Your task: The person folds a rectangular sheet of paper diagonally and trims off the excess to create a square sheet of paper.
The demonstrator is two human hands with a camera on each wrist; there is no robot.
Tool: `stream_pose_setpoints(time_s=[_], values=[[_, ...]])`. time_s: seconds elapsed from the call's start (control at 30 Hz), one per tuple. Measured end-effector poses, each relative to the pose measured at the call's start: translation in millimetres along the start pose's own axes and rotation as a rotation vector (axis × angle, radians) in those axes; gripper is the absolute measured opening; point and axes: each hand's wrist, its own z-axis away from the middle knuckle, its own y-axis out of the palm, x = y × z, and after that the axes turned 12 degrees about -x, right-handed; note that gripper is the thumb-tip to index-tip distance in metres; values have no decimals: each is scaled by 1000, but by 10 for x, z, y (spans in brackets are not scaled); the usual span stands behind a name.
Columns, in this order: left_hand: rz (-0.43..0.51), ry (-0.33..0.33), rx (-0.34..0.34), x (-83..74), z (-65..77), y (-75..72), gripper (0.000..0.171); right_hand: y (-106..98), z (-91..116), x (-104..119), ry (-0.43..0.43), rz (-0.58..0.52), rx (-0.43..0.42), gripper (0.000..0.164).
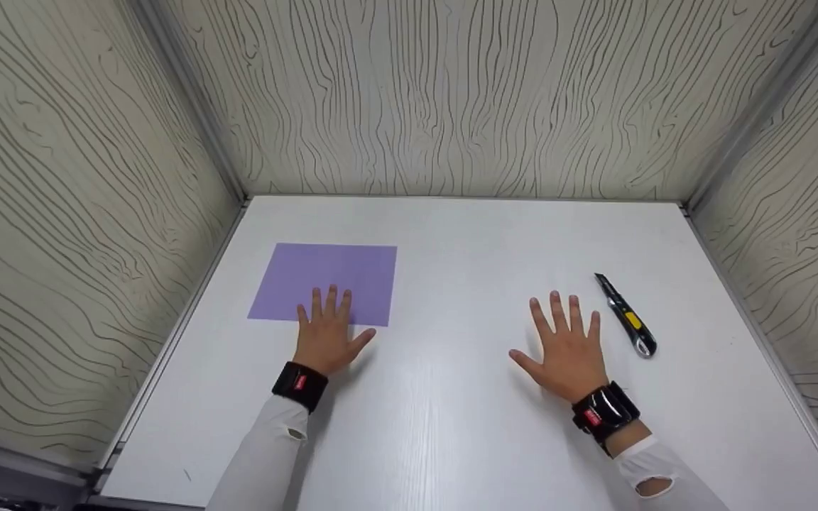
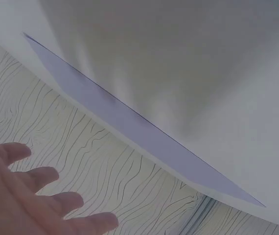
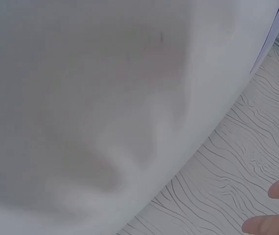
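Your left hand [image 1: 325, 339] and right hand [image 1: 569, 355] are empty, fingers spread; purple sheet [image 1: 309, 273] lies toward the far left corner of the surface [image 1: 451, 397], utility knife [image 1: 625, 315] nearer the right edge; any touch is best made flat and light, as the sheet could slide.

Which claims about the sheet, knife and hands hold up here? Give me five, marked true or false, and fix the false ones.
1. The left hand and the right hand both have their fingers spread. True.
2. The knife lies on the white table, to the right of the right hand. True.
3. The right hand is gripping the knife. False: that hand holds nothing.
4. The purple sheet lies to the left of the knife. True.
5. The knife rests on top of the purple sheet. False: the two lie well apart on the table.
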Motion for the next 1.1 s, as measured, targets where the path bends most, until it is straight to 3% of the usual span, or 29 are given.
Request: stream_pose_setpoints(time_s=[0.2, 0.37, 0.63, 0.83, 1.1], values=[[22, -36, 92, 98, -206, 49, 87, 57, -49, 135, -31, -24, 5, 96], [13, -44, 118, 223, -381, 203, 82, 77, -95, 262, -72, -19, 23, 92], [-11, -149, 169, 381, -598, 467, 89, 161, -144, 434, -100, -69, 14, 84], [-16, -169, 200, 284, -571, 497, 88, 213, -142, 482, -118, -110, -26, 72], [-28, -126, 198, -24, -510, 448, 84, 243, -134, 492, -144, -126, -77, 58]])
